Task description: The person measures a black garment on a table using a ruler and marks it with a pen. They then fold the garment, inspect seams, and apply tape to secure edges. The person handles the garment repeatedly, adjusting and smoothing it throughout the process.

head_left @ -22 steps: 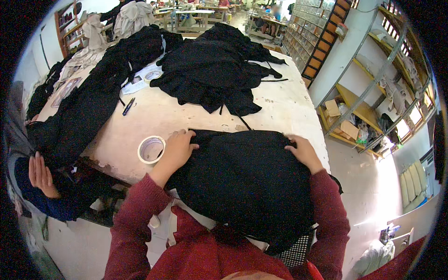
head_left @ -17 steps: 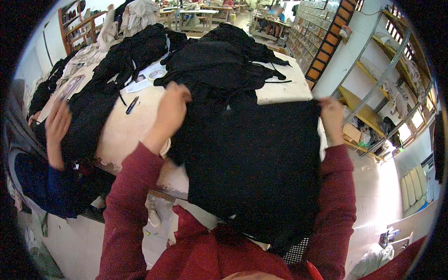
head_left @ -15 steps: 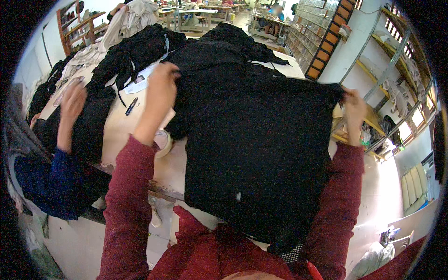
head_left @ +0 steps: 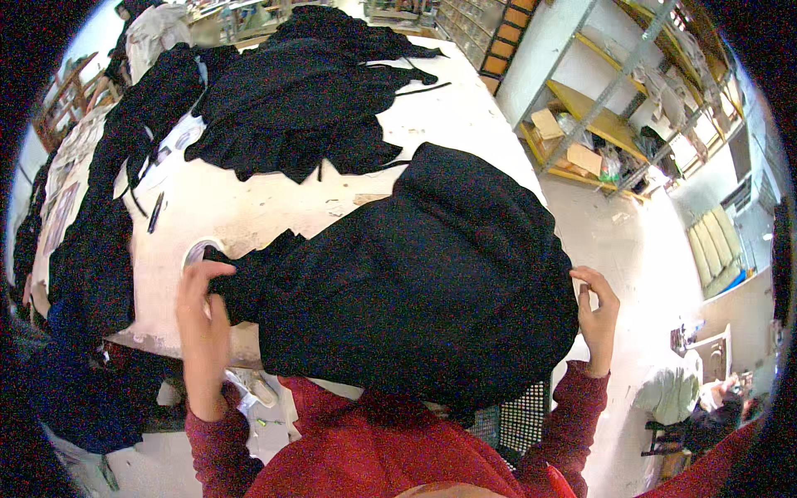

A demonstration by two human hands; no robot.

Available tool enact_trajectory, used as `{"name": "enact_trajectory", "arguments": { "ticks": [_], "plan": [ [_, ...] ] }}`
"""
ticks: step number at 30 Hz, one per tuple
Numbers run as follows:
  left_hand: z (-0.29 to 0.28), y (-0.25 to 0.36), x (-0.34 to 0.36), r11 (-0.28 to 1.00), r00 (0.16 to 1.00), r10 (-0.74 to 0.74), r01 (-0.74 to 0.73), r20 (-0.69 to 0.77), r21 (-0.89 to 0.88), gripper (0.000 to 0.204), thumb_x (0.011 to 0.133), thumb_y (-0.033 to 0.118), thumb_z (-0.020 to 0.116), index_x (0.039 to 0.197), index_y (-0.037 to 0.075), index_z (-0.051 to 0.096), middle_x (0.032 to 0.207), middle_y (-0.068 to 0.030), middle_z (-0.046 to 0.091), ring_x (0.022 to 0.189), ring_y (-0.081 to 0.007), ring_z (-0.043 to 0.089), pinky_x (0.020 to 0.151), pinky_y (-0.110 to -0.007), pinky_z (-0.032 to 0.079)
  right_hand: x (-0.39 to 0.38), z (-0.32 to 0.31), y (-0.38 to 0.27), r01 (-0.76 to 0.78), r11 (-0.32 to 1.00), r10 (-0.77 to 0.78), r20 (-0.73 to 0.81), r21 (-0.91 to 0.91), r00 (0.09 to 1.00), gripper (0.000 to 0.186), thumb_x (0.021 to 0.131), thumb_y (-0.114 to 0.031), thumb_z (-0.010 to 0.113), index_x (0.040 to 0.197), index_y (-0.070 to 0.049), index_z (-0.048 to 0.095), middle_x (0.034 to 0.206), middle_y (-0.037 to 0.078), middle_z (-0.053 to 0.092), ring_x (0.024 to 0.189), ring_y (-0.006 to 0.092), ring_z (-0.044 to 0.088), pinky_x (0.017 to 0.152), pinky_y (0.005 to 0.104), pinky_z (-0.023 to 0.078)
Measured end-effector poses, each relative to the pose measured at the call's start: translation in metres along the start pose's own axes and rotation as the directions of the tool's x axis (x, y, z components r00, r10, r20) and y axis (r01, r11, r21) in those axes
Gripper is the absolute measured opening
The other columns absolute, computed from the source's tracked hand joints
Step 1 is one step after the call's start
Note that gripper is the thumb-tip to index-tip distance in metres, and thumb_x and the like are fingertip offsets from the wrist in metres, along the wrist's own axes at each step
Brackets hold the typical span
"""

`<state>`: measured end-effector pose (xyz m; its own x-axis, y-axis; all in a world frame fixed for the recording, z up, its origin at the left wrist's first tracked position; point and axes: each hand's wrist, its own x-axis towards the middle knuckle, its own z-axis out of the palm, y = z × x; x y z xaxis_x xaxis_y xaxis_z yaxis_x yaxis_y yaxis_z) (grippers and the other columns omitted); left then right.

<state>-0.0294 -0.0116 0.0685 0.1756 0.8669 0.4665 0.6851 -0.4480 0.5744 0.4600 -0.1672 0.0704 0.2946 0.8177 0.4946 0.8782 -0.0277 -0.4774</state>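
Note:
A large black garment (head_left: 415, 274) hangs in a bunched, rounded sheet in front of me, over the near edge of the table. My left hand (head_left: 203, 319) is at its narrow left end, with the cloth between thumb and fingers. At the right edge of the garment, my right hand (head_left: 596, 315) has its fingers curled, the tips against the cloth. A pile of black garments (head_left: 307, 108) with loose ties lies farther back on the table (head_left: 465, 108). A roll of tape (head_left: 199, 249) sits just beyond my left hand, partly covered.
A dark pen (head_left: 155, 212) lies on the table at left. More black cloth (head_left: 95, 241) drapes over the left edge, near a person's dark blue sleeve (head_left: 83, 390). Metal shelves (head_left: 598, 116) stand at the right. A perforated basket (head_left: 523, 423) is below the garment.
The garment has come off the pile toward me and bunched up. Both hands have moved down and nearer. My view has swung to the right.

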Motion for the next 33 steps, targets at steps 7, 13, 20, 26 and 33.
{"name": "enact_trajectory", "arguments": {
  "ticks": [7,13,20,26,33],
  "plan": [
    [0.066,0.077,0.004,0.977,0.826,0.212,-0.162,0.523,-0.141,0.022,0.087,0.018,0.066,0.104,0.005,0.064,0.105,-0.0148,0.061,0.104,-0.033,0.057,0.093,-0.039,0.045,0.022,0.043,-0.048,0.27,0.961,-0.271,0.355,0.052,0.895,0.033,0.081,-0.021,0.074,0.109,-0.006,0.067,0.109,0.011,0.069,0.099,0.0292,0.066,0.089,0.0337,0.049],
    [0.048,0.072,0.031,0.968,0.675,0.183,0.005,0.714,-0.252,0.024,0.091,0.02,0.061,0.108,0.003,0.064,0.099,-0.016,0.066,0.091,-0.0309,0.065,0.08,-0.039,0.051,0.064,0.057,-0.009,-0.317,0.903,0.349,0.064,-0.289,0.935,0.04,0.086,-0.033,0.069,0.103,0.003,0.065,0.1,0.021,0.067,0.093,0.0385,0.063,0.082,0.0405,0.05],
    [0.102,0.123,0.172,0.609,0.642,0.712,-0.365,0.283,-0.704,0.042,0.088,0.009,0.06,0.13,0.013,0.053,0.137,-0.0073,0.048,0.127,-0.0247,0.047,0.104,-0.043,0.039,0.083,0.016,-0.076,-0.073,0.349,-0.087,0.11,0.934,0.99,0.027,0.099,-0.009,0.05,0.124,-0.002,0.054,0.117,0.007,0.063,0.104,0.0177,0.06,0.093,0.0312,0.047],
    [0.135,0.209,0.145,0.54,-0.119,0.838,0.325,0.532,-0.777,0.068,0.084,0.021,0.07,0.14,-0.003,0.039,0.135,-0.01,0.052,0.122,-0.0188,0.048,0.106,-0.034,0.036,0.103,-0.057,-0.128,0.118,0.338,-0.131,-0.077,0.934,0.988,0.037,0.092,-0.02,0.052,0.125,-0.002,0.052,0.11,0.01,0.063,0.097,0.0199,0.063,0.088,0.0324,0.05],
    [0.07,0.21,0.166,0.727,0.611,0.662,-0.383,0.434,-0.57,0.062,0.085,0.052,0.063,0.111,-0.004,0.064,0.102,-0.023,0.068,0.098,-0.0337,0.065,0.087,-0.044,0.05,0.136,-0.103,-0.171,0.17,0.659,-0.194,-0.053,0.732,0.98,0.038,0.087,-0.021,0.063,0.118,-0.001,0.056,0.106,0.013,0.066,0.095,0.0274,0.065,0.087,0.039,0.051]
  ]
}}
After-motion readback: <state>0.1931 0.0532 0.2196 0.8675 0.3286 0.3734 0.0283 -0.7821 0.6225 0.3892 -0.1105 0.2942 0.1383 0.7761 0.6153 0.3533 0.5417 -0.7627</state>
